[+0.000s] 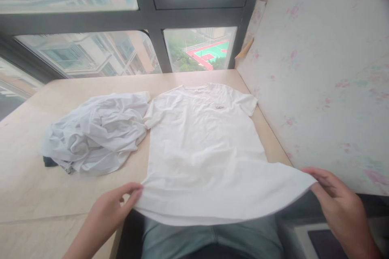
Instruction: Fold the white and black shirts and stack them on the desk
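Note:
A white T-shirt (pixel 203 141) lies spread face up, its collar toward the window and a small dark print on the chest. My left hand (pixel 117 202) pinches the left bottom corner of its hem between thumb and fingers. At the other corner, my right hand (pixel 337 198) grips the hem, pulling it out to the right and lifting it a little. The lower edge hangs past the front of the wooden surface, above my legs. Left of the shirt, touching or nearly touching its sleeve, is a crumpled heap of white clothing (pixel 100 129).
The pale wooden ledge (pixel 27 186) runs up to a dark-framed window (pixel 152 20). A wall with flowered paper (pixel 319 68) closes off the right side, its paper peeling near the window. Something dark pokes out beneath the heap at its left end.

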Demonstrator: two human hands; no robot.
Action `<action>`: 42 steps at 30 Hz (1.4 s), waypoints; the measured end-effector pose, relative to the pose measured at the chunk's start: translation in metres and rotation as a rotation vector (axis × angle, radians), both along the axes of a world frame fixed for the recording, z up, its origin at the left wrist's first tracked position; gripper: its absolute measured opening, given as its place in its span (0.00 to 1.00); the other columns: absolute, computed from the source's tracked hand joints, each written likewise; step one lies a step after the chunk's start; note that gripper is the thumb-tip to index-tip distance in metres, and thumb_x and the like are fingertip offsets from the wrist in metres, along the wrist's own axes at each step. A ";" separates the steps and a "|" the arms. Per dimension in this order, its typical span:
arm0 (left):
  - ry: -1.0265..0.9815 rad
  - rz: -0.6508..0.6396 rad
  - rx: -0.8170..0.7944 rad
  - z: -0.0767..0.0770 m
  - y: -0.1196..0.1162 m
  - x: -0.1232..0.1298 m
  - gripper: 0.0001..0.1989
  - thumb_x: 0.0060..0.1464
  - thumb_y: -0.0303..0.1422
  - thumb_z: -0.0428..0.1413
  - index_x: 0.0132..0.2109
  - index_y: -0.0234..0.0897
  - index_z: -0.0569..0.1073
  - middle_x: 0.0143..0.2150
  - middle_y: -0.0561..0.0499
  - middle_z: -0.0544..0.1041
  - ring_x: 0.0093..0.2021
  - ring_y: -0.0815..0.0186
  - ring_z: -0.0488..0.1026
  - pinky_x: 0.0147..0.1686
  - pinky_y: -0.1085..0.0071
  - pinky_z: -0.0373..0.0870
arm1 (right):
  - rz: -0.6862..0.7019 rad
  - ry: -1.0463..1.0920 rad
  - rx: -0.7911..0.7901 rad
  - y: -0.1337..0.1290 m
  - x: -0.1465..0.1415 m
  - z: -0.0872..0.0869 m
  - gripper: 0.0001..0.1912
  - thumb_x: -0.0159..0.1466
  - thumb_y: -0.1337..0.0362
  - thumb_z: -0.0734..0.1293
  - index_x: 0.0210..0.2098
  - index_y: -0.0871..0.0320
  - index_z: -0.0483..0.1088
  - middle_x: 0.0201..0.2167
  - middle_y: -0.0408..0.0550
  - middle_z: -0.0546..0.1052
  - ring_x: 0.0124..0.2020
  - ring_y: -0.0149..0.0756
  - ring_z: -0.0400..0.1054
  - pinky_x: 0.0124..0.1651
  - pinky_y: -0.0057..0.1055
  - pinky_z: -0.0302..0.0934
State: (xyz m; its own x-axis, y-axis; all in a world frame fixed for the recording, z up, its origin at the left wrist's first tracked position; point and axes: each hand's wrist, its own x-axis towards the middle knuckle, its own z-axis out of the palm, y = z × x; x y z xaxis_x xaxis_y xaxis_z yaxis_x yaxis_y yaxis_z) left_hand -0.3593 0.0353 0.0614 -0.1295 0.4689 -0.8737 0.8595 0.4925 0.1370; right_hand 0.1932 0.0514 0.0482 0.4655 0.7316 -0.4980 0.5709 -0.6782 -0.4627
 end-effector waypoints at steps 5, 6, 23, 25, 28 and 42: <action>0.336 -0.359 0.304 -0.071 0.091 0.001 0.22 0.63 0.41 0.48 0.56 0.33 0.74 0.57 0.38 0.76 0.56 0.46 0.72 0.53 0.53 0.68 | 0.007 0.120 0.079 0.053 -0.038 -0.028 0.15 0.58 0.54 0.69 0.40 0.56 0.76 0.38 0.49 0.81 0.37 0.40 0.76 0.38 0.29 0.71; 0.383 -0.432 0.397 -0.084 0.102 -0.001 0.22 0.64 0.39 0.48 0.58 0.30 0.72 0.62 0.34 0.71 0.61 0.44 0.68 0.56 0.50 0.65 | 0.011 0.135 0.117 0.059 -0.045 -0.032 0.14 0.58 0.55 0.69 0.40 0.56 0.76 0.37 0.48 0.81 0.36 0.39 0.76 0.38 0.28 0.71; 0.349 -0.374 0.525 -0.096 0.110 -0.020 0.25 0.68 0.40 0.43 0.60 0.24 0.68 0.65 0.35 0.65 0.66 0.44 0.61 0.64 0.52 0.56 | 0.265 -0.044 0.096 0.046 -0.043 -0.076 0.13 0.62 0.58 0.65 0.42 0.55 0.76 0.38 0.47 0.81 0.37 0.39 0.76 0.41 0.31 0.69; 0.234 -0.314 0.429 -0.083 0.083 -0.013 0.24 0.64 0.45 0.47 0.56 0.32 0.73 0.59 0.39 0.73 0.57 0.51 0.71 0.57 0.61 0.67 | 0.221 -0.076 0.069 0.042 -0.036 -0.073 0.13 0.62 0.57 0.66 0.42 0.55 0.76 0.37 0.47 0.81 0.37 0.40 0.76 0.41 0.32 0.69; -0.017 -0.166 0.186 -0.061 0.034 -0.002 0.24 0.59 0.53 0.51 0.50 0.40 0.76 0.47 0.46 0.79 0.41 0.59 0.78 0.41 0.69 0.74 | 0.179 -0.075 0.041 0.037 -0.028 -0.067 0.14 0.62 0.55 0.66 0.42 0.55 0.76 0.38 0.48 0.81 0.38 0.41 0.76 0.43 0.33 0.69; 0.024 0.165 0.071 -0.017 -0.048 0.028 0.17 0.53 0.52 0.53 0.39 0.45 0.75 0.35 0.51 0.81 0.36 0.58 0.80 0.35 0.69 0.75 | 0.211 -0.083 0.048 0.034 -0.028 -0.061 0.15 0.62 0.53 0.65 0.41 0.55 0.76 0.38 0.48 0.81 0.38 0.40 0.76 0.40 0.31 0.69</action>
State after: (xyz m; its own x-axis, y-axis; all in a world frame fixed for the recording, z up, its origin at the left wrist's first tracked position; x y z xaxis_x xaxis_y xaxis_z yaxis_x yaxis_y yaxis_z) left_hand -0.3318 -0.0125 0.0448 -0.2299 0.5000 -0.8349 0.7715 0.6166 0.1568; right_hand 0.1649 0.0851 -0.0128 0.3381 0.8388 -0.4267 0.7350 -0.5185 -0.4369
